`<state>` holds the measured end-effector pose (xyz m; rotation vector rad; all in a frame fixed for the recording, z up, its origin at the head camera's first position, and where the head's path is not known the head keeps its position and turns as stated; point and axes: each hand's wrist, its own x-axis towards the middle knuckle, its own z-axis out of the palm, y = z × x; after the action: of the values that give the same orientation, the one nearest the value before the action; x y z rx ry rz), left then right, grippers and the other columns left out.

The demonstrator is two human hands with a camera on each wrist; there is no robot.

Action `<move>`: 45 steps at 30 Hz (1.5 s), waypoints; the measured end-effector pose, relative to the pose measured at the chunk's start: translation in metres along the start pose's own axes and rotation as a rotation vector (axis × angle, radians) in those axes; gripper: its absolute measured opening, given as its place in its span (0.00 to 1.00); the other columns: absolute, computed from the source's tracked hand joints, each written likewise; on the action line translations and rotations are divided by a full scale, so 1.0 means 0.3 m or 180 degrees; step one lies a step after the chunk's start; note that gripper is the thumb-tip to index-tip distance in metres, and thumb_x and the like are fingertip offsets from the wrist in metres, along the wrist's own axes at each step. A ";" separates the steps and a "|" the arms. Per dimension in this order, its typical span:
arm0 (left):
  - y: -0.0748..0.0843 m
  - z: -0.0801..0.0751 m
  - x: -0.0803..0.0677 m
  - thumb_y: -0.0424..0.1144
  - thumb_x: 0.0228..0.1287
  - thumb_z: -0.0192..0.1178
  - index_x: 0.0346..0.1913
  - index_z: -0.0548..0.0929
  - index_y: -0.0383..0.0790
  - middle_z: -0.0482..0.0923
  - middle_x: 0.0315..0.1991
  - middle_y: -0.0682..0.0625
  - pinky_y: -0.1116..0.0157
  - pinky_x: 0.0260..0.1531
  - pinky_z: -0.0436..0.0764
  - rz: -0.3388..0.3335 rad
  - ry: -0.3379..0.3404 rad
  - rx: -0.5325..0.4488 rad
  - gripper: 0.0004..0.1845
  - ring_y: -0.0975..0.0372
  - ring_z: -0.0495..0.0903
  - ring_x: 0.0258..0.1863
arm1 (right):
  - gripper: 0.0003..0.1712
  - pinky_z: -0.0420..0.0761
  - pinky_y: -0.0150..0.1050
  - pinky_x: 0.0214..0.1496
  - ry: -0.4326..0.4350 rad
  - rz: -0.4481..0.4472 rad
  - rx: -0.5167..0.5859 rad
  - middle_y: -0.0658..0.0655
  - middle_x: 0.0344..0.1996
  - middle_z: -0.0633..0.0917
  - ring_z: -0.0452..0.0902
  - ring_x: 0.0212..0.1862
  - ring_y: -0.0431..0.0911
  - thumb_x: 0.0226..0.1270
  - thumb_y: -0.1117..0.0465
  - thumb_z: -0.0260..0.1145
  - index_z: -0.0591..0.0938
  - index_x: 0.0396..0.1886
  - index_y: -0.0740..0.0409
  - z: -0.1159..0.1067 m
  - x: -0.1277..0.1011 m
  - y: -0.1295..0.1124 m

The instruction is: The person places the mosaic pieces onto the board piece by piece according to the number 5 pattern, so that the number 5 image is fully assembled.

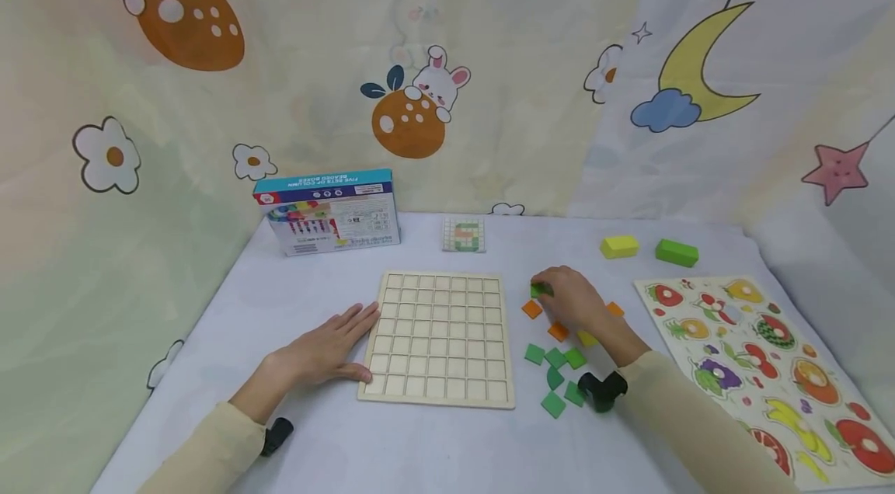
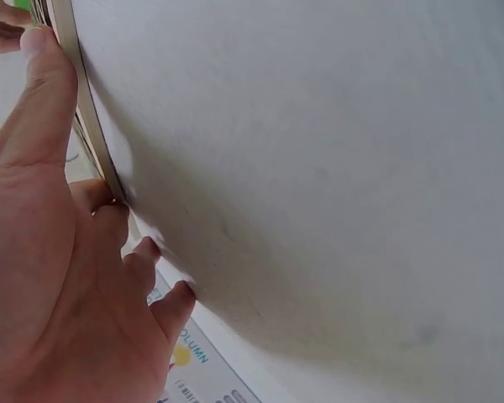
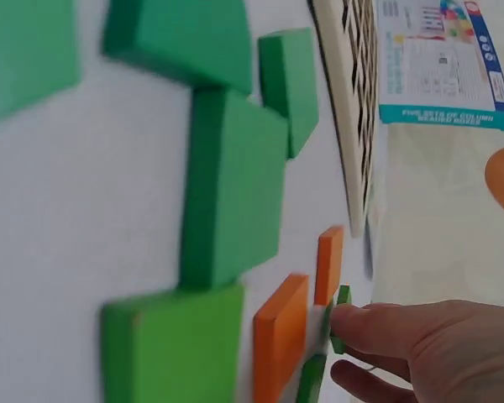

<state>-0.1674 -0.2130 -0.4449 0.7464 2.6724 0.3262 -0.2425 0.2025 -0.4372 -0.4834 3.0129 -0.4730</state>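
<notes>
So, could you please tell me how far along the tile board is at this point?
Nothing is placed yet: every cell of the wooden grid board looks empty. In hand: the right hand pinches one green tile, while the left hand rests flat against the board's left edge. Left: the loose green tiles and orange tiles beside the board.

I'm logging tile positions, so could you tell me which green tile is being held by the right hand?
The green tile pinched in the right hand, beside the board's upper right; the other green tiles lie loose nearer the wrist.

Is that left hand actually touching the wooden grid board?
Touching. The left wrist view shows the left hand with its fingertips pressed against the edge of the wooden grid board.
</notes>
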 end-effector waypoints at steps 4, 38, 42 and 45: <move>0.004 -0.010 0.002 0.69 0.56 0.56 0.78 0.46 0.40 0.42 0.79 0.45 0.44 0.75 0.52 -0.0021 -0.0008 0.0007 0.56 0.46 0.43 0.78 | 0.17 0.77 0.53 0.61 0.0168 -0.0258 0.0084 0.60 0.51 0.85 0.77 0.58 0.57 0.62 0.65 0.68 0.84 0.51 0.62 -0.009 0.012 -0.056; -0.006 0.010 0.014 0.71 0.53 0.56 0.78 0.46 0.42 0.42 0.79 0.47 0.45 0.75 0.51 -0.0064 -0.0036 -0.0114 0.57 0.46 0.42 0.78 | 0.14 0.77 0.52 0.63 0.0218 -0.0393 0.0348 0.54 0.54 0.84 0.77 0.60 0.53 0.66 0.62 0.66 0.85 0.51 0.55 0.032 0.005 -0.119; -0.008 0.007 0.011 0.71 0.53 0.56 0.78 0.46 0.41 0.42 0.79 0.46 0.45 0.75 0.52 -0.0063 -0.0019 -0.0078 0.58 0.46 0.43 0.78 | 0.16 0.75 0.57 0.63 0.0106 -0.0143 0.0371 0.60 0.56 0.82 0.74 0.61 0.58 0.65 0.64 0.65 0.83 0.53 0.58 -0.044 -0.031 0.031; -0.008 0.002 0.006 0.71 0.53 0.55 0.78 0.47 0.41 0.42 0.79 0.46 0.45 0.75 0.52 -0.0066 -0.0001 -0.0041 0.58 0.46 0.43 0.78 | 0.19 0.73 0.60 0.63 -0.0013 -0.0012 0.0317 0.63 0.57 0.81 0.73 0.61 0.60 0.64 0.66 0.65 0.81 0.55 0.59 -0.081 -0.048 0.131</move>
<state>-0.1698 -0.2139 -0.4466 0.7142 2.6735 0.3376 -0.2429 0.2495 -0.4261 -0.4827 2.9672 -0.6179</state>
